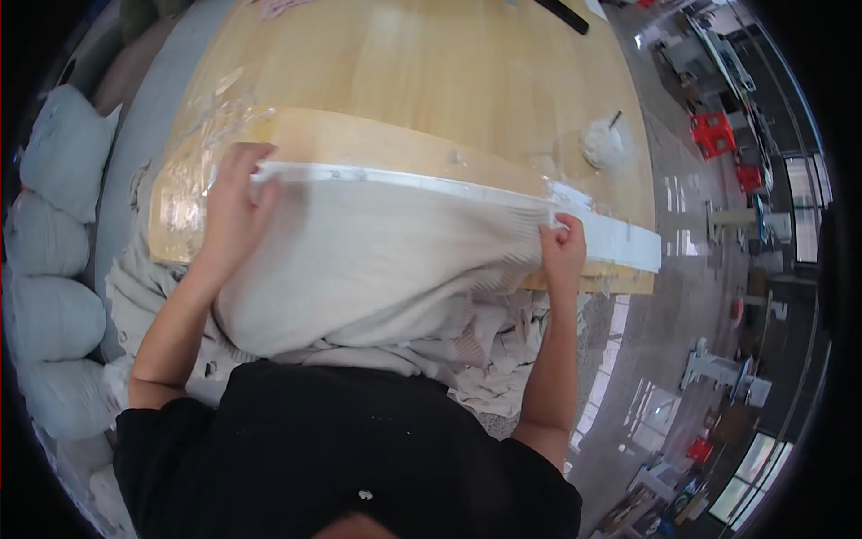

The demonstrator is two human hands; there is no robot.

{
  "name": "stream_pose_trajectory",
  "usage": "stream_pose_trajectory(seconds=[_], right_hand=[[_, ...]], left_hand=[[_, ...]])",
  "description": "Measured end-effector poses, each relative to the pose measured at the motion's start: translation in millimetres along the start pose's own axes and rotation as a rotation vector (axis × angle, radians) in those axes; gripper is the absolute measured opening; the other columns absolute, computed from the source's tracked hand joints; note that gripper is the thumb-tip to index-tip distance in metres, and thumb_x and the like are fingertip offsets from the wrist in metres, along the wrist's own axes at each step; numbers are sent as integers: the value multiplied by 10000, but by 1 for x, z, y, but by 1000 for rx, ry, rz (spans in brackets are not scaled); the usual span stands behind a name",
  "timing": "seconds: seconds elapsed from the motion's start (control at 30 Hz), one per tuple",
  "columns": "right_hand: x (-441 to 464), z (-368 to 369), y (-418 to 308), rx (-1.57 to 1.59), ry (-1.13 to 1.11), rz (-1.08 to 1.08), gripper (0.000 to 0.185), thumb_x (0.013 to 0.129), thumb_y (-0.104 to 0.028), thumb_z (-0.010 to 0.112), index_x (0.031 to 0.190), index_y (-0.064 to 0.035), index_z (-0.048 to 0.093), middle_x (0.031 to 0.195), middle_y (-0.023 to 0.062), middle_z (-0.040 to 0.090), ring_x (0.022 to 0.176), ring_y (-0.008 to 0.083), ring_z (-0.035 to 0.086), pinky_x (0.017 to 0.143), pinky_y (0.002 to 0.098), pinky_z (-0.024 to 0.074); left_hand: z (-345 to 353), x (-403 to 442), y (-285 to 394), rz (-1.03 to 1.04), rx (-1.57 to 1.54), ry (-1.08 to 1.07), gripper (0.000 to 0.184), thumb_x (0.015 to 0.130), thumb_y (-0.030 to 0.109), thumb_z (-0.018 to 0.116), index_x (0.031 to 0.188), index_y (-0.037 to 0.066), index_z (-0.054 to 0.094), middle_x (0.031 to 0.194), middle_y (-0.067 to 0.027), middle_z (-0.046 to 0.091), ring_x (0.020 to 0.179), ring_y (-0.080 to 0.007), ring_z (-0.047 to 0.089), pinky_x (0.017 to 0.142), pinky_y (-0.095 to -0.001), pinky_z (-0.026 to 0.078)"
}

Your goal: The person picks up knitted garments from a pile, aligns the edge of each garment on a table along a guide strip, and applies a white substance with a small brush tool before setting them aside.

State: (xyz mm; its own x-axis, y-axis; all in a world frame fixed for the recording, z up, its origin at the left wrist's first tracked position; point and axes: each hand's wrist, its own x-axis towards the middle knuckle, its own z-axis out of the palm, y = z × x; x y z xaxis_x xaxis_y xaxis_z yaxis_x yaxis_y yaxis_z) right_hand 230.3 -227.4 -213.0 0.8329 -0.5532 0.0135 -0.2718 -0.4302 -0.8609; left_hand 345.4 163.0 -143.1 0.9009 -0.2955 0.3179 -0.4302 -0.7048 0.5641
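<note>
Cloth (359, 260): over the table (431, 54) edge nearest us; we judge it soft, light (ribbing likely stretchy).
Left hand (241, 207): at cloth's corner, grip unclear.
Right hand (563, 247): pinches ribbed edge (521, 229), probably our surest hold.

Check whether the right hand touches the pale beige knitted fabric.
Touching: the head view shows the right hand pinching the fabric at its ribbed edge.

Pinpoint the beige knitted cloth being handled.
In the head view, the beige knitted cloth spans the near side of the pale wood-grain table, between the left hand and the right hand.
</note>
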Motion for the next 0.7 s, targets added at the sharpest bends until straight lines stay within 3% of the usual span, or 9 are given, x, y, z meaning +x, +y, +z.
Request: stream_pose_trajectory(seconds=[0.13,0.2,0.3,0.37,0.53,0.63,0.7], right_hand=[[-2,10,-1,102,50,4,277,760,-37,582,1007,8,465,593,24,497,549,87,447,528,239,377],[-3,9,-2,94,161,-4,253,755,-24,569,982,7,461,594,25,499,541,93,451,526,248,385],[-8,11,-3,142,265,14,219,745,-7,554,945,4,465,592,27,492,544,96,453,524,250,385],[-7,10,-4,138,286,22,204,744,-4,549,930,2,466,596,29,491,544,95,454,521,250,385],[-6,8,-4,185,287,38,169,743,15,547,895,-1,474,598,-13,467,539,51,423,495,201,350],[-2,-5,-14,53,199,48,180,747,0,566,914,9,500,604,-13,463,530,54,419,493,207,360],[21,-22,-25,-147,307,-59,267,758,-70,579,1003,3,502,647,66,512,572,163,493,543,276,418]], left_hand=[[86,2,98,460,-237,-377,313,719,95,588,1012,5,524,1024,-170,518,980,-327,491,862,-394,400],[140,5,139,545,-218,-460,367,697,140,621,1025,11,518,1059,-144,507,969,-290,480,824,-386,387],[192,1,169,579,-51,-463,429,683,197,631,1054,18,513,1119,-114,489,986,-243,458,806,-365,370],[203,-4,176,617,20,-277,499,666,246,634,1091,19,505,1180,-91,467,1008,-213,434,816,-353,350],[206,0,172,672,58,-348,537,660,285,625,1104,5,510,1213,-102,454,1004,-213,431,818,-365,342],[202,1,176,713,137,-406,527,681,323,596,1080,-14,528,1206,-128,453,1006,-232,428,833,-385,336],[199,8,186,754,218,-402,530,698,352,574,1069,-24,536,1197,-143,455,1007,-245,426,849,-401,331]])
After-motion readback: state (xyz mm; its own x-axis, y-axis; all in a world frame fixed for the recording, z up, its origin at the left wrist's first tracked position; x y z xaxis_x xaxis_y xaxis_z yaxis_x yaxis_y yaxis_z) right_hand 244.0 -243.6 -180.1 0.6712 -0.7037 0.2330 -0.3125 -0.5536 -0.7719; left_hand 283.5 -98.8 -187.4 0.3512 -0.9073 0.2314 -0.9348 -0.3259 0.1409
